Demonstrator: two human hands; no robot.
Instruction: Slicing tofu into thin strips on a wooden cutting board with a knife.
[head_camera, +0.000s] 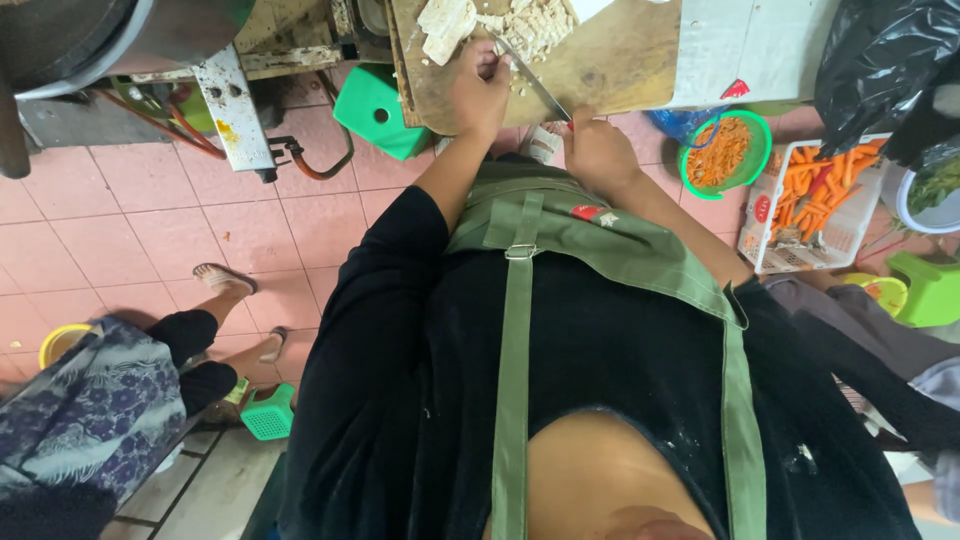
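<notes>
My left hand (480, 90) presses down on pale food (520, 22), part whole block and part chopped bits, at the far end of a wooden cutting board (620, 60). Gripping the handle of a knife (535, 82), my right hand (600, 150) sits near the board's front edge. The blade runs diagonally up to the fingers of my left hand. I wear a black shirt and a green apron (600, 250).
A green colander of chopped carrot (725, 150) and a white basket of carrots (820, 190) stand right of the board. A black bag (885, 70) and a bowl of greens (935, 190) are at far right. A green stool (375, 110) stands left. Another person (90, 420) sits lower left on the pink tiles.
</notes>
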